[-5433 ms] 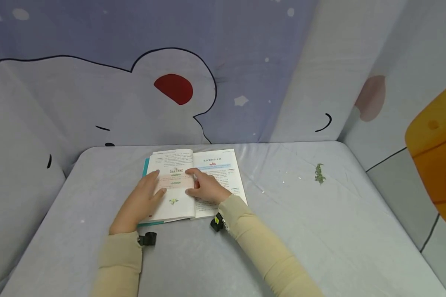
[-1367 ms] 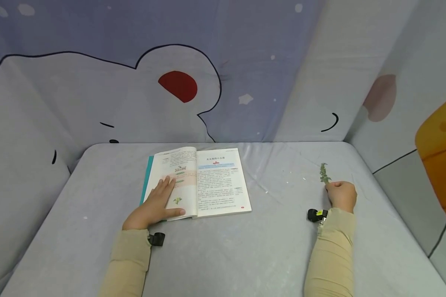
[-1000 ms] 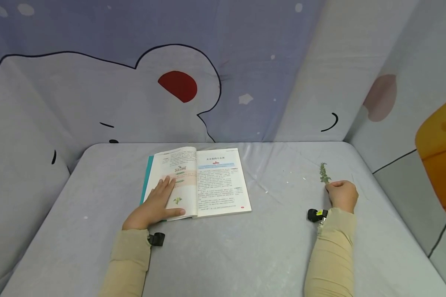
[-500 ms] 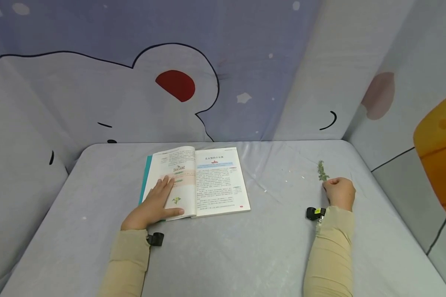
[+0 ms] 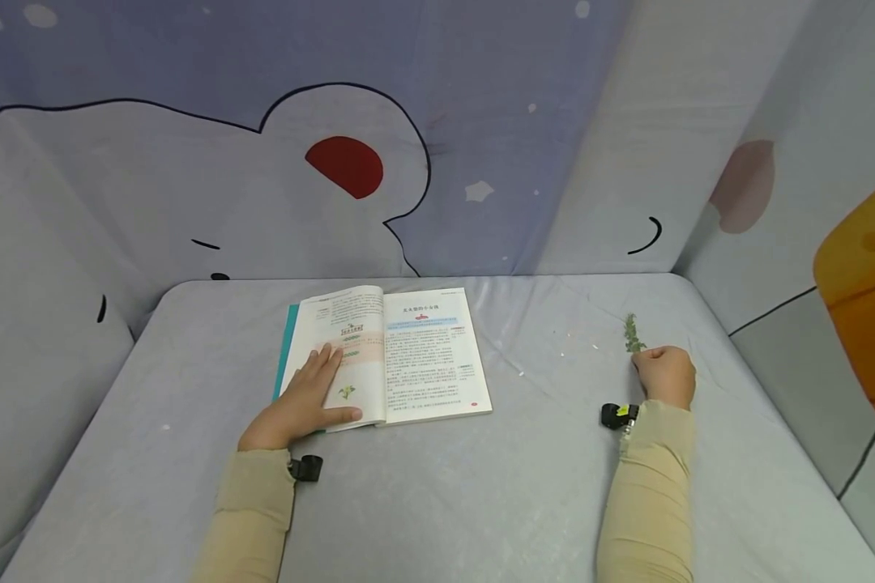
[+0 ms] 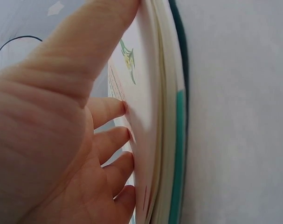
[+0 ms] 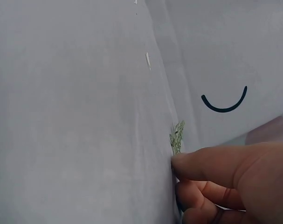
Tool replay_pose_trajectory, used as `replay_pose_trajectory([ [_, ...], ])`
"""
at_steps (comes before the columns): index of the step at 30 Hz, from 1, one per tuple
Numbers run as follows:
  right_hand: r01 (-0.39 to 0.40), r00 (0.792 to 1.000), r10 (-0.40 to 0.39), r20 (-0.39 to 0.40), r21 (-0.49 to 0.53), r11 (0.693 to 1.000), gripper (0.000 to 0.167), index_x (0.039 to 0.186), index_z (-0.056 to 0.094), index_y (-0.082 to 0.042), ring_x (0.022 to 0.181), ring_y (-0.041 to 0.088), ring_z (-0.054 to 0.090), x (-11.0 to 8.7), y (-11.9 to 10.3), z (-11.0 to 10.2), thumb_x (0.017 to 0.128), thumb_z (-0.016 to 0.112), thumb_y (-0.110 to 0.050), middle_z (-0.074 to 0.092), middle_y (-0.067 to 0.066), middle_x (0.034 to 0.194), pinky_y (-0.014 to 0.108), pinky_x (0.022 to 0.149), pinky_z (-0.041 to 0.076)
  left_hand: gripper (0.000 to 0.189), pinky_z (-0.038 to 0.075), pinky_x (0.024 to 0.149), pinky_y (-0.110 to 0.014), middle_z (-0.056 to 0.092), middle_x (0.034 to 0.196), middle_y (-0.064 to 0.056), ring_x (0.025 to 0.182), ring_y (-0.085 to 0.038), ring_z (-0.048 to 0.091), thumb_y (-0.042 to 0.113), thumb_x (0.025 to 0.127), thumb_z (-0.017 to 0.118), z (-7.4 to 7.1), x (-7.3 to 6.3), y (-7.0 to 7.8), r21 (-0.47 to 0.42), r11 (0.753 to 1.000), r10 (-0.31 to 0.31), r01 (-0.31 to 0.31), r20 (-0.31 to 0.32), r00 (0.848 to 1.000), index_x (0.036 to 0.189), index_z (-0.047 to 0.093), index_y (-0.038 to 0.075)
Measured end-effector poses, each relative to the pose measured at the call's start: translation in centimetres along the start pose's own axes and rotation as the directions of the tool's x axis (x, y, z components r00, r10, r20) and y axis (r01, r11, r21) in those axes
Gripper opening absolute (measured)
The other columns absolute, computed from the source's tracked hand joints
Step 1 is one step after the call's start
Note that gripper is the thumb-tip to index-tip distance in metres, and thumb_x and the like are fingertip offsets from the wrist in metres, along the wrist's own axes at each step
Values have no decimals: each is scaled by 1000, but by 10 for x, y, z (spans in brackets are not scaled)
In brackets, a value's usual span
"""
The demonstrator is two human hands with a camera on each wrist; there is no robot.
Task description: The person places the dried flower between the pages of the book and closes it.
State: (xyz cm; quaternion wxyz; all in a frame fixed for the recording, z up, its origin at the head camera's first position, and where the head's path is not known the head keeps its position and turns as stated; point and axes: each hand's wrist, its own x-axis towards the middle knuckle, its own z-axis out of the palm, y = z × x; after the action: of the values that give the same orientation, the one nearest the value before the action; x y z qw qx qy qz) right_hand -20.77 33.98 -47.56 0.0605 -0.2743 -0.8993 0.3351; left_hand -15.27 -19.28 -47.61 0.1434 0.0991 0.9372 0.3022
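An open book (image 5: 437,356) with a teal cover lies left of the middle of the table in the head view. My left hand (image 5: 295,405) rests on its left page, fingers spread and thumb stretched toward the lower inner corner. The left wrist view shows the page edges and teal cover (image 6: 178,140) beside the hand (image 6: 52,121). Far to the right, my right hand (image 5: 667,376) pinches the lower end of a small green leafy sprig (image 5: 630,332). In the right wrist view, the sprig's top (image 7: 176,135) sticks out past the thumb of the hand (image 7: 239,177); its lower end is hidden.
A pale grey cloth covers the table (image 5: 452,502). Small white specks (image 5: 561,354) lie between book and sprig. A printed cloth wall (image 5: 481,121) stands behind the table, and another side of it (image 5: 795,243) rises at the right.
My right hand has left the book and moved right to the sprig, which it pinches. My left hand has shifted slightly on the left page. Over the last second both hands stay nearly still.
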Motion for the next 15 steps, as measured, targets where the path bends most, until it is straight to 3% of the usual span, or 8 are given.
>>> replay_pose_trajectory([
  [5, -24, 1000, 24, 6, -6, 1000, 21, 82, 67, 1, 71, 33, 57, -1, -1, 0, 93, 63, -16, 67, 18, 82, 38, 61, 42, 115, 7, 120, -66, 1, 167, -26, 153, -46, -4, 50, 85, 79, 0, 1, 0, 12, 1000, 4, -4, -2, 1000, 162, 10, -1],
  [15, -14, 999, 15, 42, -41, 999, 28, 74, 62, 0, 77, 40, 59, 0, -2, -1, 94, 47, -13, 65, 27, 93, 50, 69, 48, 115, 8, 119, -67, 2, 167, -27, 153, -47, -3, 50, 85, 80, 1, 1, -2, 19, 1000, 8, -8, -9, 1000, 161, 10, -2],
])
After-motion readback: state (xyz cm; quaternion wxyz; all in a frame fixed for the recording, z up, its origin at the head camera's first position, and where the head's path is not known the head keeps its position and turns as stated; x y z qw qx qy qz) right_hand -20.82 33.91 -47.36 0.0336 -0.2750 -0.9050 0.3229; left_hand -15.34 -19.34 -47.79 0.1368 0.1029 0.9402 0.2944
